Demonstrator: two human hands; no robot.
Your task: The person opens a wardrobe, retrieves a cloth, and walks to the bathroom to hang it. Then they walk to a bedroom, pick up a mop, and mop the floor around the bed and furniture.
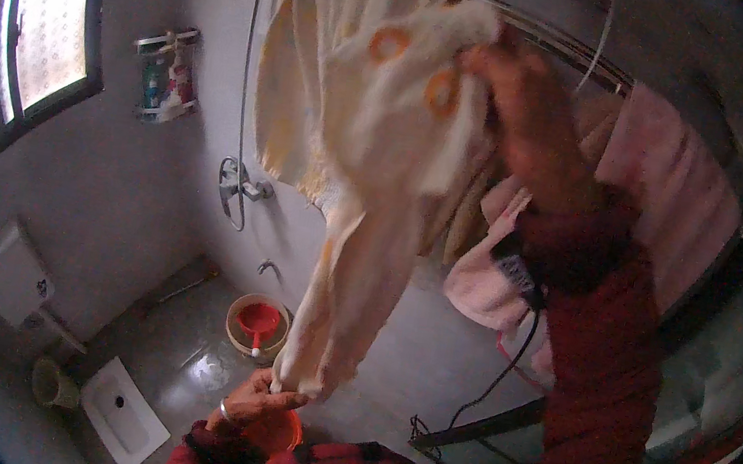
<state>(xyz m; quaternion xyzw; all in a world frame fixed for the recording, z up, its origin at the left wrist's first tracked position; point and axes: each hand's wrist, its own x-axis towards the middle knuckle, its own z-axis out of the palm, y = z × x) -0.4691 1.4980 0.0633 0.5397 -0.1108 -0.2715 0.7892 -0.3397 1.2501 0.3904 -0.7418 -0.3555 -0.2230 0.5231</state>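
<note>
A white towel [393,141] with orange ring marks is stretched between my two hands. My right hand [517,92], raised at the upper right, is closed on the towel's top corner. Lower down, my left hand [250,404], with a ring on one finger, pinches the bottom end. Behind the towel, a cream and yellowish cloth [293,81] hangs over a metal rail [548,35]; where the two overlap, their edges are hard to separate. Pink towels [665,177] hang on the same rail, right of and partly behind my right forearm.
A window [53,12] is at the left, near a wall shelf [167,74] with bottles. Below are a shower tap [246,187], a bucket [237,338] holding a red mug [258,320], a squat toilet [122,415] and a waste basket [54,383]. A black cable [503,371] dangles from my right wrist.
</note>
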